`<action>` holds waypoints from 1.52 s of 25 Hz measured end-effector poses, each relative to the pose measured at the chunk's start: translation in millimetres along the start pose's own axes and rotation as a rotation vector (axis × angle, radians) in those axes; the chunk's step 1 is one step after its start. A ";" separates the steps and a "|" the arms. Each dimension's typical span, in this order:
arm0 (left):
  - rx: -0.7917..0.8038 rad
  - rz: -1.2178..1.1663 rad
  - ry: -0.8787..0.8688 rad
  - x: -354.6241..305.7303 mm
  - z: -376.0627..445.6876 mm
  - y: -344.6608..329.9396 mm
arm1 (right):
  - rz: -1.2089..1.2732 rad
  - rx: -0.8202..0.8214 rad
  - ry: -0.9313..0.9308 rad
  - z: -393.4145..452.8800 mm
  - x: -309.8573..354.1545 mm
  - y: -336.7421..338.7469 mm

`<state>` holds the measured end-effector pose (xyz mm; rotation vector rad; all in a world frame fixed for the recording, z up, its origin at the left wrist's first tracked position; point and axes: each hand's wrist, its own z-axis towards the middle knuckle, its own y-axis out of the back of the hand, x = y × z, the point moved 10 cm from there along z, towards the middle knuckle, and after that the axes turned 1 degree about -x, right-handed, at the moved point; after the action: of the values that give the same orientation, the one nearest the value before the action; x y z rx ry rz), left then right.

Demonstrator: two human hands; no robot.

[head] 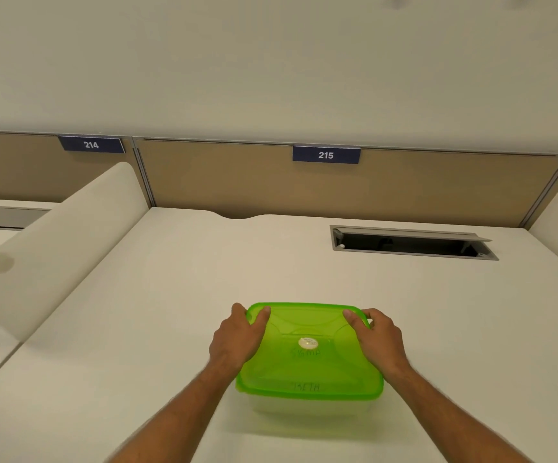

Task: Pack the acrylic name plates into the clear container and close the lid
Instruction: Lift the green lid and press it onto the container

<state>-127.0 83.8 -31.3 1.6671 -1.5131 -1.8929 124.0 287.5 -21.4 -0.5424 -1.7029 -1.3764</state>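
Pale cubicle walls rise behind a white desk [177, 295], with a tan partition [237, 182] carrying two dark number signs, 214 [91, 144] and 215 [325, 155]. Set into the desk's far right is an open cable hatch [411, 242]. Near the front edge of the desk sits the clear container [307, 407], its green lid [307, 369] lying on top. Faint lettering shows through the lid, so name plates [306, 386] seem to lie inside, though I can't make them out clearly. Both hands press on the lid's far corners: the left hand [237, 335] spread flat with its fingers curling over the left corner, the right hand [379, 339] likewise over the right corner. A small round white sticker [308, 343] sits at the lid's centre.
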 end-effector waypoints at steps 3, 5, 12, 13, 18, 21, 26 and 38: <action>-0.003 -0.010 -0.009 10.5 -22.3 -0.8 | -0.001 0.007 -0.005 -1.2 1.5 -0.4; -0.008 -0.004 -0.004 15.3 -32.8 -0.3 | 0.003 0.012 -0.009 -1.3 1.6 -0.9; -0.070 -0.120 0.008 13.5 -44.9 7.8 | -0.005 0.021 0.002 -0.4 0.6 -2.4; -0.082 -0.134 0.015 14.2 -45.4 8.8 | -0.010 0.016 0.004 0.2 0.3 -2.6; -0.101 -0.074 0.006 13.1 -45.5 10.1 | -0.063 0.015 -0.004 -0.3 0.3 -1.0; -0.098 0.116 -0.050 3.6 -43.6 9.2 | -0.324 -0.048 0.085 -6.1 15.8 5.1; -0.218 0.405 -0.450 -46.0 -45.2 10.3 | -0.485 0.014 0.587 -38.2 72.8 -10.7; -0.013 0.532 -0.610 -58.8 -53.9 -34.2 | -0.803 0.305 0.624 -65.8 55.4 -56.0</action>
<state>-47.0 111.7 -12.5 0.5735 -1.8881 -2.1559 73.8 199.3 -5.8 0.7619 -1.5835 -1.5347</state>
